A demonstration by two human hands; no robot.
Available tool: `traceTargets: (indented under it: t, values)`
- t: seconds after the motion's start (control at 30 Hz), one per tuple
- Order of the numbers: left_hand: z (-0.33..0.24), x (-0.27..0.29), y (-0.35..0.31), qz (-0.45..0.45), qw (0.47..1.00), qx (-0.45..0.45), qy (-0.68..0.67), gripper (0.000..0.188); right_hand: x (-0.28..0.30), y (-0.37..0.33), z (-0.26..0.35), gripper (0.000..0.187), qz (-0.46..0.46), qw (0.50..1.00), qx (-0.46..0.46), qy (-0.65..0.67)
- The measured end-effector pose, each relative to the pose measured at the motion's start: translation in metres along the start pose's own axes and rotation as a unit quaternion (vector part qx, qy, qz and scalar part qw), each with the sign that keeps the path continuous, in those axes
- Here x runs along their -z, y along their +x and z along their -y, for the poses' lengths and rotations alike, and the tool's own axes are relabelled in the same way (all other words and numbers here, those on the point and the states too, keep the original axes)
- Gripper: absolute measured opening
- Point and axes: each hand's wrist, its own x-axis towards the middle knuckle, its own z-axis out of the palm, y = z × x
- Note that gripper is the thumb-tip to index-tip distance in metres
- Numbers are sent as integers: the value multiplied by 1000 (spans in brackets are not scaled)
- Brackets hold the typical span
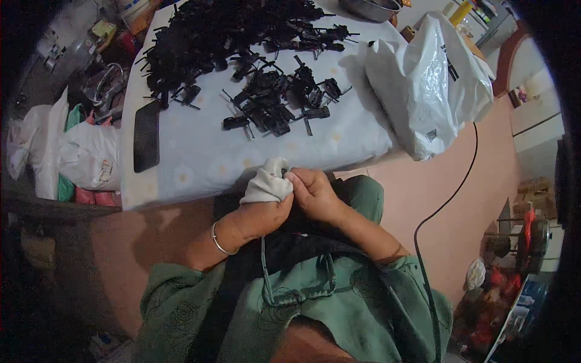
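The largest thing is the table point(357, 136), covered with a smooth whitish cover on which pale yellow flowers are printed; its near edge is just in front of the person's knees. On its far half spreads a heap of black parts point(200, 45), angular, seemingly of plastic, with thin rods which stick out in many directions. At the right side of the table stands a white plastic bag point(417, 85), shiny and full of wrinkles. Between the heap and the near edge lies a smaller cluster of the same black parts point(269, 103), tangled together. Behind the bag's left side, at the far edge, is a round metal bowl point(372, 8).

The right hand point(316, 195) is narrow: its thumb and forefinger are closed together at the edge of the whitish cloth point(266, 186); what exactly they pinch, I cannot tell. The left hand point(261, 216) is curled and holds this soft, folded cloth, which hides its fingers, above the lap and near the table's edge. A flat black slab point(146, 136) with rounded corners lies by the table's left edge. A smooth silvery bangle point(223, 239) rings the left wrist.
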Motion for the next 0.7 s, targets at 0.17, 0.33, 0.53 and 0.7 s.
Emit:
traceTargets:
  t: [0.17,0.33,0.53,0.7]
  values:
    - [-8,16,15,25,994,102,-38,15,22,7,15,23,-17,993,11,-119]
    - [4,12,14,11,983,87,-164,21,46,35,1,17,-199,859,72,-466]
    - [6,15,17,-40,741,386,-548,22,44,16,3,12,-233,906,59,-348]
    - [27,2,15,-47,482,412,-772,18,29,-10,26,13,-76,963,114,-233]
